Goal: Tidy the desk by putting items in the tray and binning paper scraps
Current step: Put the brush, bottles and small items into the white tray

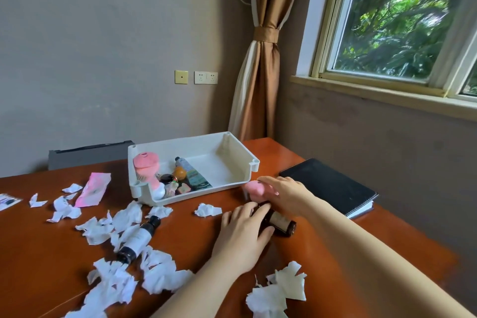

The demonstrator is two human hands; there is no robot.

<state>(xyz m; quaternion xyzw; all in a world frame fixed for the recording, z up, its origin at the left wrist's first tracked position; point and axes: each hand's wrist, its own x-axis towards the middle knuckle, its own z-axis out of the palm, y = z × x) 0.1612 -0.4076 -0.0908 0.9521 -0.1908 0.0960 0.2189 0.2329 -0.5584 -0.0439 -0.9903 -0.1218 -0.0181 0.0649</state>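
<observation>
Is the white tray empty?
No, the tray already holds a pink thing, a tube and a dark jar.

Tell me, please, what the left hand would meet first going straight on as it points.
Likely the pink item, which the right hand holds just beyond the left hand; depth is unclear.

A person's left hand (242,230) grips a dark bottle (280,222) lying on its side on a wooden desk (51,253), while the right hand (286,193) cups a pink object (254,188) just beside the white tray (180,141) (already holding a pink brush, a tube and small jars). Torn paper scraps (209,209) litter the desk around a second bottle (138,239). A black notebook (327,184) lies near the right hand.
</observation>
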